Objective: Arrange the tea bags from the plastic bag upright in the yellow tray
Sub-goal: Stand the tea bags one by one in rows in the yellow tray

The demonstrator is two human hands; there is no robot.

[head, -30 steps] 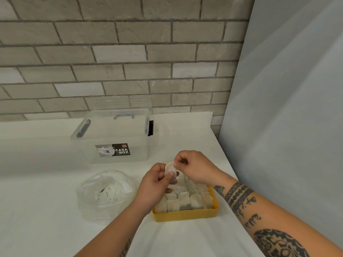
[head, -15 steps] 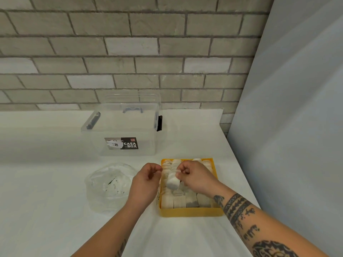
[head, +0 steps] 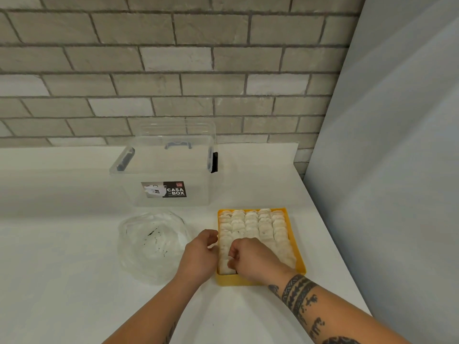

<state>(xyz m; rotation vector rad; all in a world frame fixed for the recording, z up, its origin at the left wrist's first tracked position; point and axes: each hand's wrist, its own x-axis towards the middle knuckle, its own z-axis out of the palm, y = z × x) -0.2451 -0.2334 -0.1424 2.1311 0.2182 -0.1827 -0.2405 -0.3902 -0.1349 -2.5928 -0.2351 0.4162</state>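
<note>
The white tabletop [head: 62,269] runs from the brick wall [head: 173,70] at its far edge to a grey panel [head: 385,170] along its right edge.

Leftmost of the task's things is the plastic bag [head: 154,244]. It lies crumpled and clear in the middle of the tabletop, with a few dark specks inside, and I can make out no tea bags in it. Beyond it, close to the far edge, stands a clear storage box [head: 171,175] with a dark label on its front, dark clips at its sides and its lid leaning behind it.

My left hand [head: 200,256] sits between the bag and the yellow tray [head: 299,259], right up against the tray's left wall. Its fingers are loosely curled and I see nothing in them.

The tray lies near the right edge of the tabletop. The tea bags [head: 250,224] stand upright in it in close rows that run from its far wall to its near wall.

My right hand [head: 253,261] is down over the tray's near left corner. Its fingers are curled and its fingertips are among the tea bags of the left rows. I cannot tell whether they pinch one, because the hand covers that spot. My tattooed forearm [head: 310,301] crosses the tray's near right corner.
</note>
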